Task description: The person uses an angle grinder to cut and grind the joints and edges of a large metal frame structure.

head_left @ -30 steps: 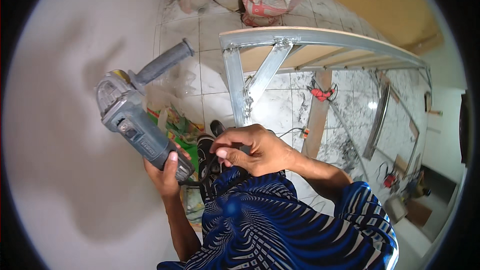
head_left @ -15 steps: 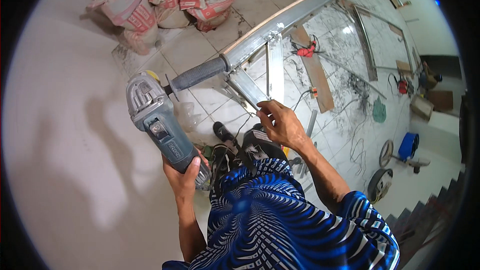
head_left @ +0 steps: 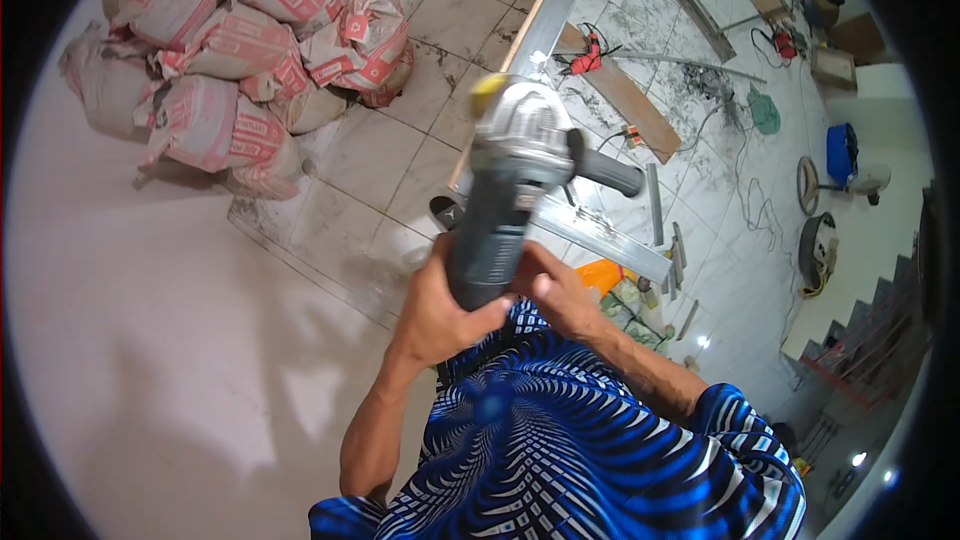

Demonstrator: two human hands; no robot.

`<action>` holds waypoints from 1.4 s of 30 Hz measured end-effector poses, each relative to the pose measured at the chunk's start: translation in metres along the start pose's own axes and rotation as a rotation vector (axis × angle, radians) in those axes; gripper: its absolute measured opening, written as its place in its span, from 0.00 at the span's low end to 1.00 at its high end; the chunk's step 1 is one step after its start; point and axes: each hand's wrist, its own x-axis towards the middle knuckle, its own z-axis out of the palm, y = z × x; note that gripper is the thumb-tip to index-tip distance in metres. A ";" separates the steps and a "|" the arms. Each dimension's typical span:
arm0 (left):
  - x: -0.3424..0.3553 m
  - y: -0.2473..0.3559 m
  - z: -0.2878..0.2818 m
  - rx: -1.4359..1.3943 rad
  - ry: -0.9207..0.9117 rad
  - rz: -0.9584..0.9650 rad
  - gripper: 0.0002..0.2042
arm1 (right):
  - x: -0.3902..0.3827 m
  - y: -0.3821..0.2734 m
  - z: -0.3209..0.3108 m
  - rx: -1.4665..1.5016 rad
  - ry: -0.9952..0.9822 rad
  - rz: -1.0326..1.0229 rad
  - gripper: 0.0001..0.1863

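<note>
My left hand [head_left: 436, 310] is wrapped around the lower body of a grey-green angle grinder [head_left: 490, 225], its thumb lying across the near end. From the right, my right hand [head_left: 558, 292] closes in against the same body, its fingers partly hidden behind the tool. The grinder's metal head points away from me, and a yellow guard edge shows at its left. A black side handle [head_left: 612, 176] sticks out to the right. Behind and below the tool lies a silver metal frame [head_left: 600, 238], partly covered by it.
Stacked red-and-white sacks [head_left: 240, 50] sit at the far left by the pale wall [head_left: 130, 340]. Across the tiled floor lie a wooden board [head_left: 640, 110], a red tool [head_left: 588, 55], cables and dark debris. An orange bag [head_left: 602, 276] is near my right arm. Stairs [head_left: 860, 315] rise at the right.
The grinder has swung from the left to in front of me, its side handle now pointing right. My right hand has left the metal frame and come to the grinder. The view has shifted.
</note>
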 end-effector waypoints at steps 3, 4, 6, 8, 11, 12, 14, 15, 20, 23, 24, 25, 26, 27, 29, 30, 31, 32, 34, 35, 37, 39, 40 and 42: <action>0.044 0.034 -0.006 0.222 -0.228 -0.055 0.34 | 0.023 -0.002 0.013 0.253 0.158 -0.051 0.45; 0.057 0.035 -0.005 0.268 -0.276 -0.062 0.35 | 0.036 -0.007 0.017 0.275 0.213 -0.137 0.45; 0.079 0.046 -0.007 0.337 -0.382 -0.151 0.40 | 0.049 -0.018 0.032 0.383 0.377 -0.223 0.45; 0.096 0.048 -0.009 0.427 -0.478 -0.084 0.41 | 0.061 -0.016 0.033 0.410 0.475 -0.314 0.45; 0.113 0.034 -0.016 0.450 -0.634 -0.013 0.40 | 0.076 -0.021 0.042 0.442 0.624 -0.403 0.40; 0.124 0.035 -0.020 0.453 -0.682 0.029 0.39 | 0.079 -0.017 0.039 0.472 0.641 -0.424 0.39; 0.150 0.049 -0.036 0.496 -0.826 0.112 0.33 | 0.087 -0.016 0.041 0.522 0.694 -0.489 0.35; 0.163 0.054 -0.046 0.509 -0.901 0.147 0.30 | 0.090 -0.014 0.041 0.552 0.717 -0.525 0.34; 0.269 0.028 -0.095 0.849 -0.742 0.507 0.15 | 0.097 -0.002 0.044 0.643 0.954 -0.660 0.32; 0.327 0.008 -0.090 0.944 -0.785 1.023 0.22 | 0.109 0.001 0.066 0.661 1.120 -0.771 0.32; 0.341 0.004 -0.084 0.944 -0.842 1.062 0.24 | 0.110 0.004 0.072 0.648 1.163 -0.808 0.33; 0.352 -0.001 -0.077 0.943 -0.897 1.101 0.26 | 0.113 0.007 0.081 0.633 1.207 -0.842 0.33; 0.360 -0.005 -0.073 0.944 -0.947 1.134 0.28 | 0.119 0.009 0.092 0.601 1.296 -0.851 0.33; 0.368 -0.007 -0.068 0.947 -0.981 1.176 0.28 | 0.125 0.011 0.102 0.591 1.342 -0.873 0.34; 0.377 -0.011 -0.056 0.953 -1.046 1.259 0.28 | 0.138 0.018 0.128 0.572 1.431 -0.910 0.34; 0.380 -0.013 -0.051 0.952 -1.073 1.299 0.28 | 0.143 0.022 0.138 0.567 1.467 -0.929 0.34; 0.382 -0.016 -0.046 0.952 -1.096 1.337 0.28 | 0.148 0.025 0.151 0.565 1.516 -0.929 0.34; 0.385 -0.019 -0.042 0.952 -1.119 1.380 0.28 | 0.155 0.027 0.163 0.564 1.565 -0.932 0.34; 0.395 -0.025 -0.035 0.969 -1.145 1.467 0.28 | 0.166 0.034 0.181 0.561 1.624 -0.967 0.34; 0.397 -0.025 -0.033 0.977 -1.156 1.512 0.27 | 0.170 0.037 0.188 0.570 1.644 -0.998 0.34; 0.406 -0.022 -0.036 1.002 -1.169 1.565 0.28 | 0.177 0.041 0.200 0.583 1.673 -1.055 0.34; 0.412 -0.018 -0.038 1.033 -1.160 1.547 0.28 | 0.180 0.042 0.208 0.568 1.745 -1.048 0.33; 0.414 -0.016 -0.040 1.053 -1.140 1.501 0.28 | 0.181 0.041 0.212 0.559 1.776 -1.041 0.33; 0.417 -0.010 -0.041 1.040 -1.096 1.443 0.29 | 0.180 0.036 0.214 0.533 1.796 -1.021 0.33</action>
